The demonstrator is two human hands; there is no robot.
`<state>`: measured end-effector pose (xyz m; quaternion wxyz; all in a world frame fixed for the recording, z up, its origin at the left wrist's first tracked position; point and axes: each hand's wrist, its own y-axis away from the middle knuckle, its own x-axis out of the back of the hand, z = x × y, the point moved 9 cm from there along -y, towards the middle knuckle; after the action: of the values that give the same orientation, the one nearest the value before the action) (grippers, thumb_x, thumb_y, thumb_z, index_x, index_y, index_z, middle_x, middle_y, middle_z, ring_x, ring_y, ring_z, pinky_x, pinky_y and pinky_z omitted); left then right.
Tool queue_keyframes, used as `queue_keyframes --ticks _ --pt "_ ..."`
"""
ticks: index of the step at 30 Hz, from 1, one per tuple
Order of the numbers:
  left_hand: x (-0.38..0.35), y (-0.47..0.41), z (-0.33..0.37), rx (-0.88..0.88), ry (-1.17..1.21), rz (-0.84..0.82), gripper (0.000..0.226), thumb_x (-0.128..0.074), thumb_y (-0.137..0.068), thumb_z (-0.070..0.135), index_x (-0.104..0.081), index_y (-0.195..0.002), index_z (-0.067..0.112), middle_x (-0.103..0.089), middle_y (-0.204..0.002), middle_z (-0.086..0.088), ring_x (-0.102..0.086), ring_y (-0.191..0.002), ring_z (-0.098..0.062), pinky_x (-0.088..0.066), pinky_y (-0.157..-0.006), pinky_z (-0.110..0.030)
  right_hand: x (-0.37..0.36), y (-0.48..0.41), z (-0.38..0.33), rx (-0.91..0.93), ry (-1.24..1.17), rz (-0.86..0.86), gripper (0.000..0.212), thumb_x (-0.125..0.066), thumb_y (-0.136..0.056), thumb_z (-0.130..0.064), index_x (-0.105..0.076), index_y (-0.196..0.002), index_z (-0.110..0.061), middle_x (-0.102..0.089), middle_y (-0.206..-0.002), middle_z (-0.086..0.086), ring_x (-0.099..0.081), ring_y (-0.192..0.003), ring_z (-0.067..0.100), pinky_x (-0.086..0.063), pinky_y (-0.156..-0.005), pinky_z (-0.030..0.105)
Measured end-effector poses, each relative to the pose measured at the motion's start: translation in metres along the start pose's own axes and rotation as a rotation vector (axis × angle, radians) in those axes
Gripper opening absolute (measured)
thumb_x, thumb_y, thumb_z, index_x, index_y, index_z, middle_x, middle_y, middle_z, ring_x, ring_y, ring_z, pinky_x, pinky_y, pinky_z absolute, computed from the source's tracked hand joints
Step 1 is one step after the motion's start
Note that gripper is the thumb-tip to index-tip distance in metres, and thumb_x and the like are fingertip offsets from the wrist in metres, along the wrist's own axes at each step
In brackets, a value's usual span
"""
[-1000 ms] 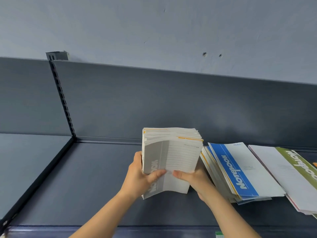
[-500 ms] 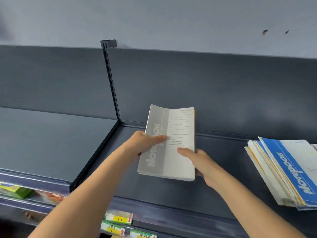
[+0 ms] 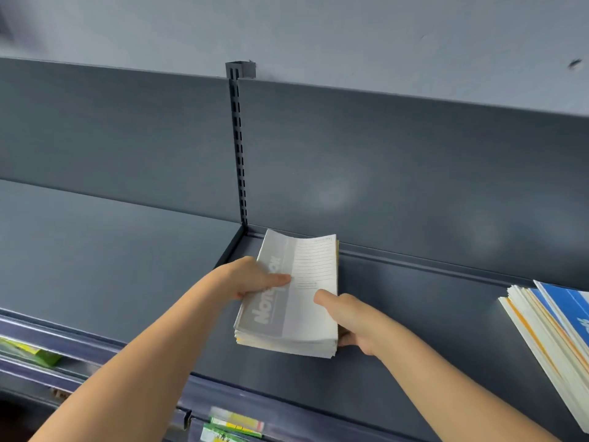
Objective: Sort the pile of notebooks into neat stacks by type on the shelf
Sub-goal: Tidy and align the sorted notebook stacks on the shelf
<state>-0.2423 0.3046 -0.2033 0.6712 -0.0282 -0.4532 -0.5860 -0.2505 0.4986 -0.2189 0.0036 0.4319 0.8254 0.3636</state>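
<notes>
We see the shelf (image 3: 414,320) first: smooth dark grey sheet metal, flat and matte, with a slotted upright (image 3: 238,148) splitting its back panel. Off at the right edge lies a fanned pile (image 3: 548,342) of thin paper notebooks, blue cover on top, orange spines showing. Centre stage, the grey stack (image 3: 293,301) sits flat on the shelf by the upright, far end near the back panel, top cover curling up slightly, grey band with white lettering, ruled lines beside it. Our left hand (image 3: 251,279) clasps its left edge, thumb pressed across the cover. Our right hand (image 3: 353,320) grips the right side, thumb on top, fingers tucked beside the stack.
</notes>
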Motion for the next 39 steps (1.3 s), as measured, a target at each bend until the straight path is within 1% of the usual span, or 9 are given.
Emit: queue_keyframes --ticks 3,14,18,21,24,26,30,34,39 --pt "-0.001 -0.004 0.001 -0.038 -0.093 0.006 0.053 -0.06 -0.08 0.064 -0.059 -0.084 0.012 -0.066 -0.101 -0.011 -0.064 -0.097 -0.028 -0.058 -0.085 -0.039 0.015 0.003 0.0 -0.018 0.195 0.107 0.06 -0.045 -0.087 -0.05 -0.043 -0.138 -0.018 -0.033 -0.14 0.002 -0.043 -0.119 0.02 -0.043 -0.1 0.034" --pt "0.004 -0.005 0.015 -0.155 -0.418 0.12 0.062 -0.047 -0.081 0.073 -0.059 -0.072 0.014 -0.064 -0.078 -0.006 -0.065 -0.075 -0.026 -0.051 -0.071 -0.033 0.008 0.013 0.002 -0.017 0.128 0.129 0.061 -0.039 -0.094 -0.049 -0.033 -0.144 -0.015 -0.022 -0.147 0.003 -0.041 -0.104 0.019 -0.04 -0.083 0.028" --pt "0.016 0.025 0.038 -0.149 -0.542 0.414 0.077 -0.058 -0.076 0.07 -0.046 -0.117 0.006 -0.051 -0.12 -0.009 -0.047 -0.12 -0.031 -0.046 -0.089 -0.044 0.013 0.016 0.004 0.028 0.097 0.131 0.067 -0.045 -0.088 -0.054 -0.039 -0.14 -0.013 -0.034 -0.144 0.002 -0.045 -0.113 0.02 -0.043 -0.091 0.031" --pt "0.012 0.055 0.074 -0.264 -0.684 0.546 0.069 -0.062 -0.083 0.057 -0.043 -0.131 0.011 -0.046 -0.13 -0.006 -0.043 -0.123 -0.028 -0.049 -0.084 -0.043 0.031 0.034 0.0 0.107 0.106 0.104 0.039 -0.05 -0.089 -0.047 -0.058 -0.104 -0.012 -0.053 -0.101 0.0 -0.049 -0.089 0.017 -0.04 -0.076 0.029" --pt "-0.016 0.069 0.109 -0.403 -0.743 0.482 0.057 -0.057 -0.088 0.055 -0.05 -0.131 0.019 -0.052 -0.131 0.0 -0.047 -0.123 -0.023 -0.05 -0.086 -0.039 0.076 0.066 0.003 0.181 0.249 0.186 0.034 -0.054 -0.088 -0.036 -0.037 -0.064 -0.018 -0.03 -0.069 -0.004 -0.029 -0.062 0.017 -0.021 -0.057 0.03" --pt "-0.044 0.079 0.133 -0.484 -0.756 0.408 0.055 -0.055 -0.089 0.054 -0.051 -0.133 0.021 -0.053 -0.132 0.002 -0.049 -0.124 -0.021 -0.049 -0.092 -0.038 0.116 0.089 0.013 0.206 0.374 0.27 0.026 -0.054 -0.088 -0.034 -0.059 -0.086 -0.008 -0.045 -0.08 -0.001 -0.045 -0.072 0.024 -0.033 -0.065 0.031" --pt "-0.108 0.102 0.182 -0.63 -0.745 0.277 0.053 -0.052 -0.091 0.054 -0.048 -0.137 0.028 -0.048 -0.14 0.008 -0.046 -0.13 -0.016 -0.044 -0.1 -0.033 0.227 0.138 0.06 0.17 0.546 0.564 0.043 -0.054 -0.09 -0.035 -0.055 -0.127 -0.012 -0.053 -0.128 0.0 -0.048 -0.122 0.022 -0.04 -0.096 0.033" --pt "-0.178 0.117 0.222 -0.715 -0.741 0.132 0.052 -0.05 -0.093 0.053 -0.046 -0.139 0.029 -0.046 -0.141 0.009 -0.043 -0.132 -0.012 -0.04 -0.104 -0.03 0.336 0.177 0.148 -0.094 0.638 0.762 0.051 -0.052 -0.092 -0.039 -0.047 -0.133 -0.009 -0.047 -0.138 0.01 -0.046 -0.124 0.027 -0.042 -0.099 0.036" --pt "-0.249 0.119 0.261 -0.704 -0.739 0.038 0.045 -0.046 -0.095 0.052 -0.047 -0.136 0.033 -0.049 -0.136 0.012 -0.048 -0.125 -0.011 -0.042 -0.094 -0.029 0.378 0.173 0.218 -0.123 0.374 0.63 0.044 -0.06 -0.088 -0.041 -0.053 -0.121 -0.014 -0.06 -0.126 0.004 -0.056 -0.103 0.018 -0.048 -0.078 0.029"
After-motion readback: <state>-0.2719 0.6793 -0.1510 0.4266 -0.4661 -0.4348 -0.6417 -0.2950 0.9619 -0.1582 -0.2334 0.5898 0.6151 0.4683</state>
